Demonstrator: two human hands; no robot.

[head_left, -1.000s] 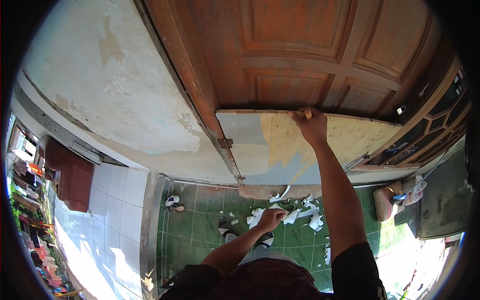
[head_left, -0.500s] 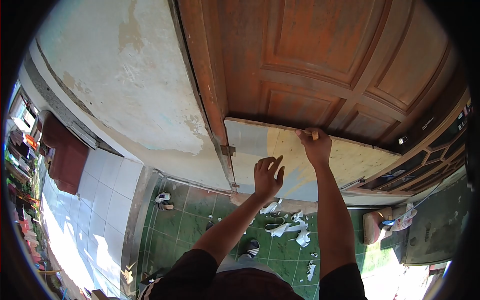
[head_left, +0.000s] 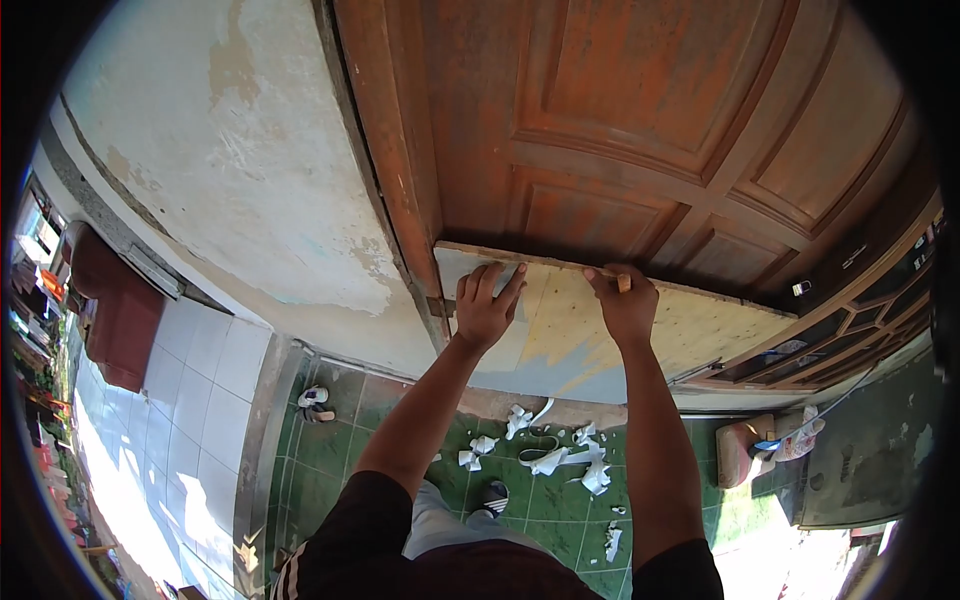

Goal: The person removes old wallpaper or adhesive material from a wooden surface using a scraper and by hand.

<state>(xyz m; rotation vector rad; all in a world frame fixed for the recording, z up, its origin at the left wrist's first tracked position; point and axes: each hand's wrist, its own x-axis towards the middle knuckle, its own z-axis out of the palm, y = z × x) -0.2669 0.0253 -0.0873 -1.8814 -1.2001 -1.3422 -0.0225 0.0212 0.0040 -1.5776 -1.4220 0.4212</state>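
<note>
A low board (head_left: 560, 325) stands across the doorway, its face part bare yellowish wood and part grey-white covering with ragged edges. My left hand (head_left: 485, 308) rests against the grey part near the top edge, fingers spread and holding nothing I can see. Farther right, my right hand (head_left: 628, 305) is closed at the top edge around a small tool with a tan handle (head_left: 625, 283). The tool's working end is hidden, so its kind does not show. Torn white scraps (head_left: 548, 460) lie on the green tiles beneath the board.
Behind the board rises a brown panelled wooden door (head_left: 600, 110). A peeling wall (head_left: 230, 160) is on the left, with a maroon sofa (head_left: 120, 320) beyond it. Shoes (head_left: 314, 402) lie on the floor by the wall. A reddish block-like object (head_left: 735, 455) stands at the right.
My left hand has moved left and up, from in front of the board onto its grey face near the top edge. My right hand stays at the top edge with the tool. The view has shifted slightly.
</note>
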